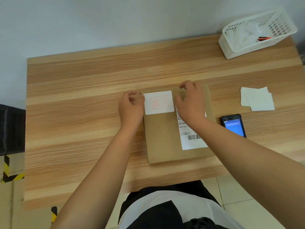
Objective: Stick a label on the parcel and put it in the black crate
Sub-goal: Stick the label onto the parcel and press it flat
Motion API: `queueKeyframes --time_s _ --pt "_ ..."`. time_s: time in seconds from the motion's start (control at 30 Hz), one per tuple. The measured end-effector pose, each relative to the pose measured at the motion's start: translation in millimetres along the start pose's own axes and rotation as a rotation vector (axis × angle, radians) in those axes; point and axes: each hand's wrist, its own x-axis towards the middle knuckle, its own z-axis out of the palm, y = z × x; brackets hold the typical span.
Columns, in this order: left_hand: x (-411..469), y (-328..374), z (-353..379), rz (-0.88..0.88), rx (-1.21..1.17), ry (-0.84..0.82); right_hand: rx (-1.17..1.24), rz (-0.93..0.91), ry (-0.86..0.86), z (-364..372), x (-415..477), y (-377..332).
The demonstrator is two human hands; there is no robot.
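A flat brown cardboard parcel (162, 138) lies on the wooden table (82, 96). A white label with a red stamp (158, 102) lies on its top left corner. A printed shipping label with a barcode (191, 138) is on its right side. My left hand (131, 107) has its fingers curled at the left edge of the stamped label. My right hand (191, 101) hovers just right of that label, fingers bent and apart, over the parcel's top. The black crate (11, 129) stands on the floor at the far left, partly cut off.
A stack of blank white labels (257, 99) lies to the right of the parcel. A black handheld device with a lit blue screen (233, 124) lies beside the parcel. A white plastic basket (254, 33) stands at the back right corner. Yellow-black tape marks the floor.
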Motion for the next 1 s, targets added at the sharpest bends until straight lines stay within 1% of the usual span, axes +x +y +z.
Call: queueKeyframes --time_s 0.07,0.1,0.13,0.2,0.3,0.43,0.53,0.67,0.77,0.87,1.0 --pt "2.7 -2.2 8.8 0.095 0.144 0.008 -0.189 -0.203 -0.006 8.2 -6.1 -0.8" --pt "4.1 -2.5 13.5 0.127 0.222 -0.001 -0.27 -0.261 -0.059 14.5 -8.3 -2.3" --pt "5.4 -2.6 18.1 0.147 0.285 -0.01 -0.326 -0.281 -0.121 21.3 -9.9 -4.2" --pt "9.3 -5.5 26.8 0.141 0.379 -0.012 -0.363 -0.234 -0.182 34.2 -9.3 -5.2" --pt "14.2 -14.2 35.4 0.128 0.465 0.018 -0.374 -0.121 -0.193 47.0 -2.7 -1.3" --pt "17.9 -21.1 38.8 0.187 0.464 0.053 -0.439 -0.115 -0.176 54.8 4.7 3.3" --pt "18.3 -23.1 38.9 0.189 0.441 0.076 -0.422 -0.045 -0.118 52.3 14.2 9.3" --pt "18.2 -23.6 38.3 0.197 0.404 0.077 -0.394 0.072 -0.083 34.5 25.1 24.1" --pt "17.3 -23.8 37.7 0.193 0.385 0.069 -0.409 0.122 -0.117 14.9 25.1 40.4" --pt "14.6 -21.8 36.1 0.187 0.38 0.05 -0.41 0.159 -0.094 -8.4 12.5 58.5" --pt "12.5 -17.2 31.8 0.188 0.365 -0.015 -0.354 0.155 -0.099 -38.4 -17.9 81.3"
